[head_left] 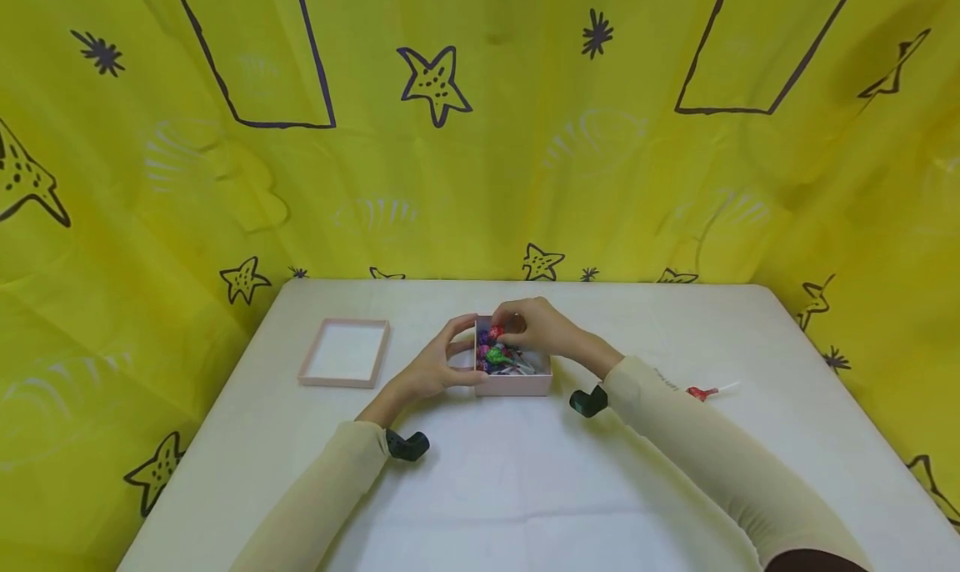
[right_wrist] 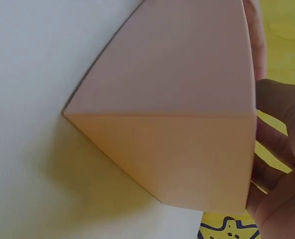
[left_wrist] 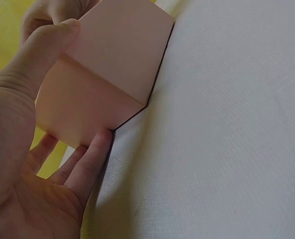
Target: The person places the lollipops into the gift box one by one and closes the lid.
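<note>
A pink open-topped box (head_left: 513, 386) stands on the table with several wrapped lollipops in it, a green lollipop (head_left: 497, 355) among them. My left hand (head_left: 431, 367) holds the box from its left side. In the left wrist view, the thumb of the left hand (left_wrist: 50, 194) lies on one face of the box (left_wrist: 92, 104) and the fingers touch another. Reaching in over the right side, my right hand (head_left: 542, 326) pinches a red lollipop (head_left: 496, 333) between thumb and fingers. The box wall (right_wrist: 162, 149) hides its fingertips in the right wrist view.
On the left of the white table (head_left: 525, 480) lies a pink-rimmed lid (head_left: 345, 353), its white inside facing up. A red lollipop (head_left: 702, 393) with a white stick lies on the right, beside my right sleeve. A yellow patterned curtain (head_left: 495, 172) surrounds the table's back and sides.
</note>
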Tool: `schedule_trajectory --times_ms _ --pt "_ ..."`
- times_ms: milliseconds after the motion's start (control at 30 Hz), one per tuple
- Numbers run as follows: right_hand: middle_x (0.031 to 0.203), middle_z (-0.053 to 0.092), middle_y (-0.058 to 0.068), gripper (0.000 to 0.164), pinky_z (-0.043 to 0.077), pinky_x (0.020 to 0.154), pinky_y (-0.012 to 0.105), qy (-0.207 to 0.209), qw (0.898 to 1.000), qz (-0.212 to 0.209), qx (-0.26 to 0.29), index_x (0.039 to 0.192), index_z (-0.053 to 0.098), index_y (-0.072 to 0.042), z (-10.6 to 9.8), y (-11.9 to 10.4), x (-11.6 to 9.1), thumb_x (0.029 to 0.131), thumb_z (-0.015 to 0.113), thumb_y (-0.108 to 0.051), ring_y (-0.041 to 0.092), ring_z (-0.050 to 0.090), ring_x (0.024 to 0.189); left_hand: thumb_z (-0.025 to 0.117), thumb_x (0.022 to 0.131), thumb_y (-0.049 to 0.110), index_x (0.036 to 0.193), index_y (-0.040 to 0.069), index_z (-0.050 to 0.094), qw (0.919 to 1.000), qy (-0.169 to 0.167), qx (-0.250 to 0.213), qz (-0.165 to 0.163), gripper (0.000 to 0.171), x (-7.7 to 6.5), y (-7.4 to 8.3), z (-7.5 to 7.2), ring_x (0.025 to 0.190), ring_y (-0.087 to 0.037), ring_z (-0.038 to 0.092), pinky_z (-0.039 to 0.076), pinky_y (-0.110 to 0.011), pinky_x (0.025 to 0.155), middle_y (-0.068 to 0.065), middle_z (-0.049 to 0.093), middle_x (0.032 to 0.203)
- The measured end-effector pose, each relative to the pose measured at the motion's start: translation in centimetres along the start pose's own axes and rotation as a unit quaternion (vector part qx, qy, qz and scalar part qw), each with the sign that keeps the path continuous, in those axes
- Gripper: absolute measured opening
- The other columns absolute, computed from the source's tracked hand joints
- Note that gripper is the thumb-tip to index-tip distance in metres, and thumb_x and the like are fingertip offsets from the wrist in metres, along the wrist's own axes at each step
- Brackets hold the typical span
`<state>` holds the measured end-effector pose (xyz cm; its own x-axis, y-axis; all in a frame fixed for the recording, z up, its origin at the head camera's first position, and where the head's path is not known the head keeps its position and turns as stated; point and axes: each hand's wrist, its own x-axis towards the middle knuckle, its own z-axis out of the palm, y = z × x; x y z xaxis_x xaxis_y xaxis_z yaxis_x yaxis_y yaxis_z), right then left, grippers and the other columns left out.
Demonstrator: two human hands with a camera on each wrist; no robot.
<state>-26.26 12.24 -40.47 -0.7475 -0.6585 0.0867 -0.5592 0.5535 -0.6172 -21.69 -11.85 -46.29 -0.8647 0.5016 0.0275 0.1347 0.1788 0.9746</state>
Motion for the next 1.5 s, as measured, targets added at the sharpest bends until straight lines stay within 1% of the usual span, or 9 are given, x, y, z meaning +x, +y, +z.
schedule_trajectory --times_ms 133,333,433,567,733,933,1067,1333,1500 --pt "0.098 0.073 0.0 0.017 0.058 0.084 0.032 0.009 1.0 0.001 -0.029 0.109 0.074 -0.01 0.6 0.0 0.0 0.092 0.078 -0.01 0.014 0.065 0.087 0.085 0.085 0.008 0.161 0.022 0.024 1.0 -0.002 -0.004 -0.001 0.098 0.0 0.0 0.0 0.149 -0.035 0.035 0.051 -0.047 0.106 -0.007 0.022 0.167" --pt "0.107 0.075 0.005 0.023 0.058 0.092 0.037 0.013 0.998 0.011 -0.056 0.115 0.074 -0.007 1.2 -0.6 -0.1 0.093 0.077 -0.012 0.018 0.067 0.095 0.085 0.086 0.009 0.162 0.019 0.022 0.9999 -0.006 0.008 0.004 0.1 0.0 0.0 0.0 0.148 -0.035 0.037 0.046 -0.052 0.111 -0.007 0.023 0.167" --pt "0.11 0.075 0.005 0.023 0.058 0.093 0.039 0.014 0.997 0.021 -0.07 0.116 0.075 -0.008 1.4 -0.6 -0.1 0.094 0.077 -0.015 0.019 0.068 0.097 0.084 0.086 0.008 0.162 0.018 0.021 0.9999 -0.005 0.01 0.004 0.1 0.0 0.0 -0.1 0.147 -0.034 0.037 0.046 -0.051 0.111 -0.007 0.023 0.167" --pt "0.112 0.075 0.006 0.022 0.057 0.093 0.042 0.015 0.996 0.031 -0.085 0.116 0.076 -0.008 1.6 -0.6 -0.1 0.095 0.076 -0.016 0.021 0.069 0.1 0.085 0.086 0.009 0.163 0.018 0.021 0.9999 -0.005 0.015 0.004 0.1 0.0 0.0 0.0 0.147 -0.034 0.037 0.042 -0.053 0.114 -0.007 0.023 0.167" --pt "0.115 0.075 0.006 0.023 0.056 0.096 0.044 0.011 0.996 0.039 -0.081 0.118 0.075 -0.008 1.7 -0.7 -0.3 0.096 0.074 -0.013 0.022 0.069 0.104 0.084 0.086 0.011 0.162 0.019 0.021 0.9999 -0.005 0.016 0.003 0.099 0.0 0.0 0.0 0.148 -0.035 0.036 0.04 -0.055 0.114 -0.007 0.022 0.168" --pt "0.114 0.074 0.005 0.022 0.056 0.098 0.044 0.008 0.996 0.038 -0.076 0.118 0.075 -0.009 1.7 -0.6 -0.4 0.096 0.074 -0.013 0.022 0.068 0.104 0.085 0.086 0.012 0.162 0.022 0.022 0.9999 -0.004 0.015 -0.003 0.099 0.0 -0.1 0.0 0.148 -0.034 0.036 0.045 -0.053 0.111 -0.005 0.022 0.168" --pt "0.117 0.074 0.007 0.026 0.055 0.101 0.045 0.006 0.997 0.037 -0.073 0.122 0.073 -0.007 1.6 -0.6 -0.4 0.096 0.073 -0.012 0.025 0.068 0.109 0.084 0.086 0.011 0.163 0.019 0.02 0.9999 -0.005 0.016 0.0 0.1 0.0 -0.1 0.0 0.148 -0.035 0.036 0.045 -0.053 0.111 -0.006 0.022 0.168" --pt "0.118 0.074 0.011 0.032 0.056 0.098 0.042 0.001 0.998 0.01 -0.059 0.126 0.069 -0.003 1.1 -0.6 -0.6 0.094 0.075 -0.006 0.026 0.069 0.11 0.085 0.087 0.014 0.163 0.019 0.021 0.9997 0.001 0.024 -0.003 0.099 0.0 -0.1 0.0 0.148 -0.035 0.036 0.039 -0.054 0.115 -0.006 0.022 0.168" --pt "0.118 0.073 0.011 0.034 0.058 0.095 0.04 -0.009 0.998 0.003 -0.058 0.127 0.069 -0.003 1.0 -0.4 -0.7 0.094 0.075 -0.007 0.025 0.069 0.108 0.084 0.087 0.012 0.163 0.018 0.02 0.9998 0.0 0.022 -0.004 0.1 -0.1 -0.1 0.1 0.148 -0.036 0.035 0.046 -0.052 0.11 -0.006 0.021 0.168"
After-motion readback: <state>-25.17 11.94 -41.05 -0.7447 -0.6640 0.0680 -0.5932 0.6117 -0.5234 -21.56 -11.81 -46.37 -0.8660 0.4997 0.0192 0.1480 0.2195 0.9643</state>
